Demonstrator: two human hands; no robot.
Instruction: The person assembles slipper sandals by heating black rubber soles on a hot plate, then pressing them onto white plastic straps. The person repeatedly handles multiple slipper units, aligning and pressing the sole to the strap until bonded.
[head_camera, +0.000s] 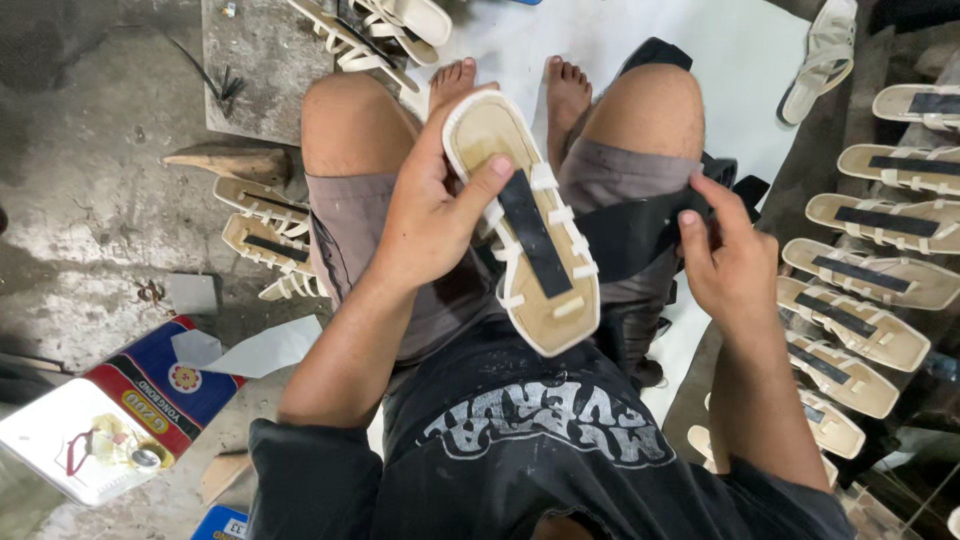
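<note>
Here, left hand (425, 215) gripping sandal sole (522, 225), right hand (728, 255) pinching black strip (640, 228)

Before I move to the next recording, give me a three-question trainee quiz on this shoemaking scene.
1. True or false: the left hand holds a sandal sole with its underside up, a black strip lying along it.
2. What does the right hand pinch? A) a brush B) black sheet material C) a hammer
3. On which side of the person does the long row of finished soles with black strips lie?

Key: 1 true; 2 B; 3 the person's right.
</note>
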